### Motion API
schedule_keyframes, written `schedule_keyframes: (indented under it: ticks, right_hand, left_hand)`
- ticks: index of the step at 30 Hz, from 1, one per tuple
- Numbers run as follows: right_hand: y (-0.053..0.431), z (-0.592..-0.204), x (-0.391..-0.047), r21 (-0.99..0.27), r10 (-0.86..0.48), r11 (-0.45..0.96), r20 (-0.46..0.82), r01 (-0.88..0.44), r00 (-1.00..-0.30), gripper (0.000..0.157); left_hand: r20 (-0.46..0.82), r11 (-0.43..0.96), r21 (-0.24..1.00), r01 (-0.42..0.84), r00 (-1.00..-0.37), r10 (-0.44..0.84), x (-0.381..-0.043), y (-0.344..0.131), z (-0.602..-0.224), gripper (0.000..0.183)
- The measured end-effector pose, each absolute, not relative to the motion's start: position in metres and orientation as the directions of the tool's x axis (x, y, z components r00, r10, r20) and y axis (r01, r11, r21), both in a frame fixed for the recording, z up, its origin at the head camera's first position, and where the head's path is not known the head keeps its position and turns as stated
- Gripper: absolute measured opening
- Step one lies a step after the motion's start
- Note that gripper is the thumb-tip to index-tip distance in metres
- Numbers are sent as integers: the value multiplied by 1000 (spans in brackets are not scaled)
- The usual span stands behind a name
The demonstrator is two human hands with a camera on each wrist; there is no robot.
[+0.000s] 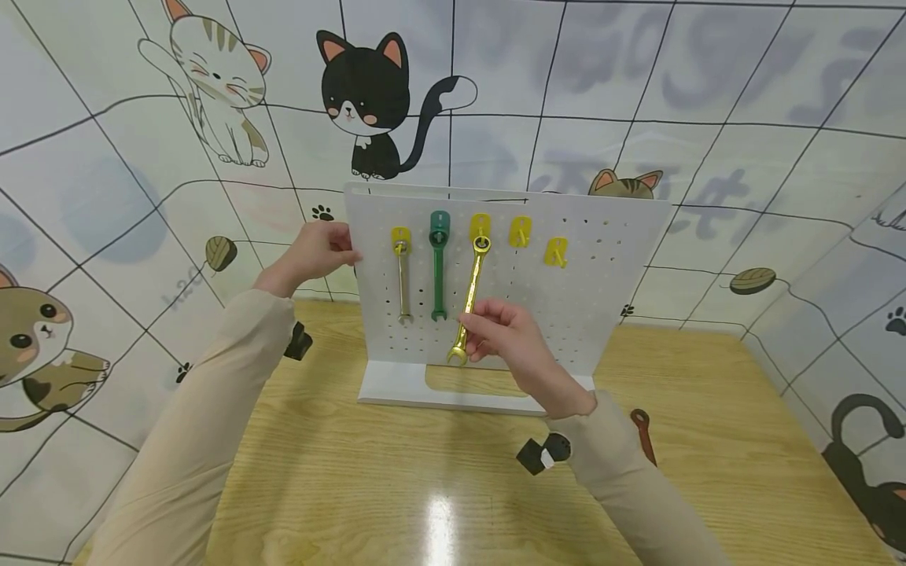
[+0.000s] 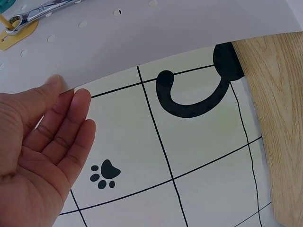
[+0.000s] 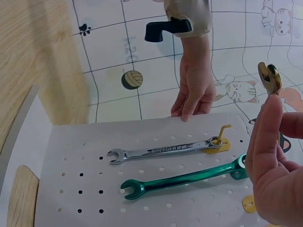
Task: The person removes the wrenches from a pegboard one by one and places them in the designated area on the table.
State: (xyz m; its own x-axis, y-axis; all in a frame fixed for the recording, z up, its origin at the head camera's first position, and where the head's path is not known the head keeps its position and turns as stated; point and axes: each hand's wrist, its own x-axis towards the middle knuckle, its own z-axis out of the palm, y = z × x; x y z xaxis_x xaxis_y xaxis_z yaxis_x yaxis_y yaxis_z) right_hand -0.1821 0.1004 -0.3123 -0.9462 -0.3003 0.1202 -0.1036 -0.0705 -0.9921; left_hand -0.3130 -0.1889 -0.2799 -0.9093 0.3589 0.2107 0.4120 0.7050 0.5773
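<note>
My left hand (image 1: pixel 314 250) pinches the left edge of a white pegboard (image 1: pixel 566 306) between thumb and fingers; the left wrist view shows this grip close up. A gold combination wrench (image 1: pixel 470 287) is held near its lower, open end by my right hand (image 1: pixel 511 338). Its ring end overlaps the third yellow hook (image 1: pixel 480 224); whether the hook passes through the ring I cannot tell. To the left, a silver wrench (image 3: pixel 165 150) hangs from a yellow hook, and beside it a green wrench (image 3: pixel 184 181) hangs on a green hook.
Two more yellow hooks (image 1: pixel 521 233) stick out right of the gold wrench, with nothing hanging on them. A red-brown wrench (image 1: pixel 642 432) lies on the wooden table (image 1: pixel 340 472) beside my right sleeve. Behind the board stands a cat-patterned wall (image 1: pixel 495 149).
</note>
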Motion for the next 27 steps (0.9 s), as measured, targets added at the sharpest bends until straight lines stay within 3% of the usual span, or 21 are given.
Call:
schedule_keyframes:
  ticks: [17,27]
  right_hand:
    - [100,-291,-179,-991,-315,-83,128,-107,-940,8]
    - [103,-301,-171,-989,-335,-49,150,-141,-930,9]
  left_hand:
    - [231,707,574,413,-910,344,-315,-188,-282,10]
    - [219,710,573,409,-911,348,-315,-187,-282,10]
